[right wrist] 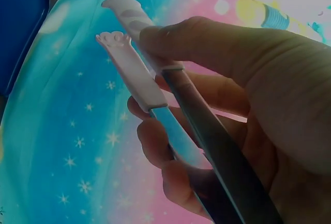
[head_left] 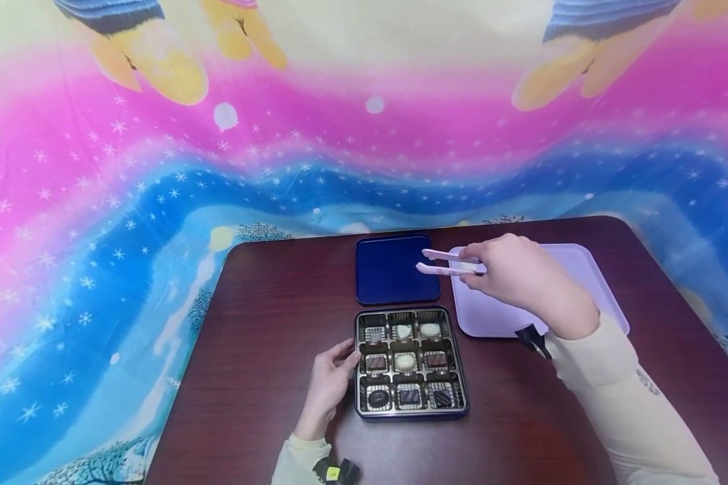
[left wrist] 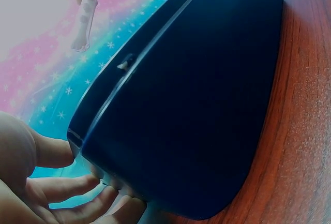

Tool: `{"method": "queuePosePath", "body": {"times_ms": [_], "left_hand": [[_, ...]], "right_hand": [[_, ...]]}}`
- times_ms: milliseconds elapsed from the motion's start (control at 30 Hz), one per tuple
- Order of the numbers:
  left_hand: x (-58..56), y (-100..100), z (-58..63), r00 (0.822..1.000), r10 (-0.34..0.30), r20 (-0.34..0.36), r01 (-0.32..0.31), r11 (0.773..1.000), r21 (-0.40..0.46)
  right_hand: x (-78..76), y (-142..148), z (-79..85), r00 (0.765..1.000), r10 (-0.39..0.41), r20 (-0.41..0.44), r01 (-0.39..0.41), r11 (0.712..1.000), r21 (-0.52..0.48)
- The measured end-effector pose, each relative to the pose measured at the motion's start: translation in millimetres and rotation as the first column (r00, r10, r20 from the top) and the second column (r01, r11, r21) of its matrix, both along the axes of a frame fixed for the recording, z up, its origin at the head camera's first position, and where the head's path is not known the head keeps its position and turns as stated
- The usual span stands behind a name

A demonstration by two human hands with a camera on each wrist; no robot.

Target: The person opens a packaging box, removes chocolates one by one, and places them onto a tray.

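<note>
My right hand grips small tongs with pink paw-shaped tips and metal arms. In the head view, the tongs hang above the right edge of the navy lid, their tips apart with nothing between them. My left hand holds the left side of a navy tin, its thumb at the rim and its fingers against the side. Inside the tin, a gold tray with compartments carries dark chocolates along the front row. White chocolates sit in the centre and at the back.
Behind the tin lies the flat navy lid. A lilac tray rests to the right, partly under my right hand and forearm. All stand on a dark reddish-brown table, with a printed cloth hanging behind it.
</note>
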State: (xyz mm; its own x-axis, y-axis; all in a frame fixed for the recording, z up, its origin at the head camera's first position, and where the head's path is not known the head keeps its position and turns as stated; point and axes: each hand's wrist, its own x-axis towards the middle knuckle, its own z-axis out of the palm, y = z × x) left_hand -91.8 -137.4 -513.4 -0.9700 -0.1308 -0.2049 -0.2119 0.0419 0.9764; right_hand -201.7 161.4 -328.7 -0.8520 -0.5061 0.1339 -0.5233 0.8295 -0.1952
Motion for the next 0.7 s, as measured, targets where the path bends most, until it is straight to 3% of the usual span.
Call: {"method": "queuePosePath", "body": {"times_ms": [500, 700], "left_hand": [[-2.3, -1, -4.5, 1.0, 0.006, -0.013, -0.006, 0.999, -0.049], [-3.4, -1, -5.0, 1.0, 0.009, -0.004, -0.009, 0.999, -0.038]], "right_hand": [[6.4, -15, -17.3, 0.993, 0.116, 0.031, -0.117, 0.993, 0.028], [9.2, -25, -26.3, 0.987, 0.15, 0.057, -0.154, 0.985, 0.081]]}}
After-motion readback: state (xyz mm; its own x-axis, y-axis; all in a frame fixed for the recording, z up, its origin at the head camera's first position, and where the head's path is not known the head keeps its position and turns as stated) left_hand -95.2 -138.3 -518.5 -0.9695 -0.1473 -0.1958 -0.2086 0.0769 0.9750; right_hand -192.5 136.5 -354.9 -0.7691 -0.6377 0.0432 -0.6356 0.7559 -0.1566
